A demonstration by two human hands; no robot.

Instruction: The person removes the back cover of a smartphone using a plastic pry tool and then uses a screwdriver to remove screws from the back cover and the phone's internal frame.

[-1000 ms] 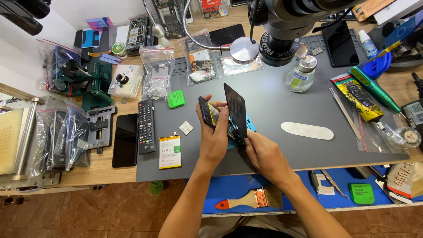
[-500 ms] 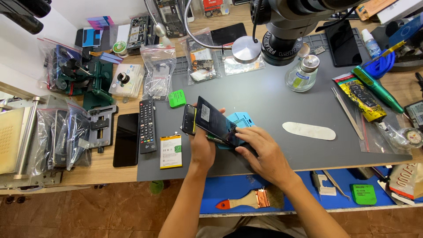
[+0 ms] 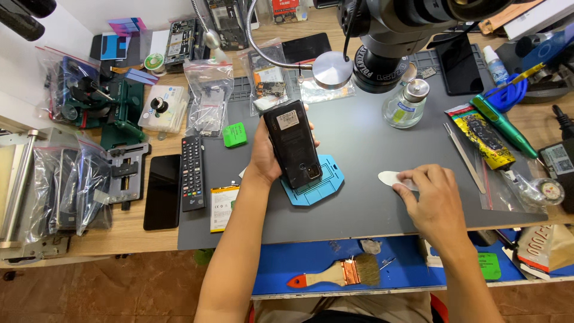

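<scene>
The left hand (image 3: 266, 157) gripped the black phone (image 3: 295, 143) back-up over the blue pad (image 3: 326, 185), steadying it, while the right hand (image 3: 431, 200) pressed loosely curled fingers on the white pry tool (image 3: 388, 177)

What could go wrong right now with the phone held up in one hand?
The left hand alone holds the black phone above the blue pad; a slip could drop it onto the mat. The right hand is on the white pick, near the tweezers and glass bottle, which a careless sweep might knock.
</scene>
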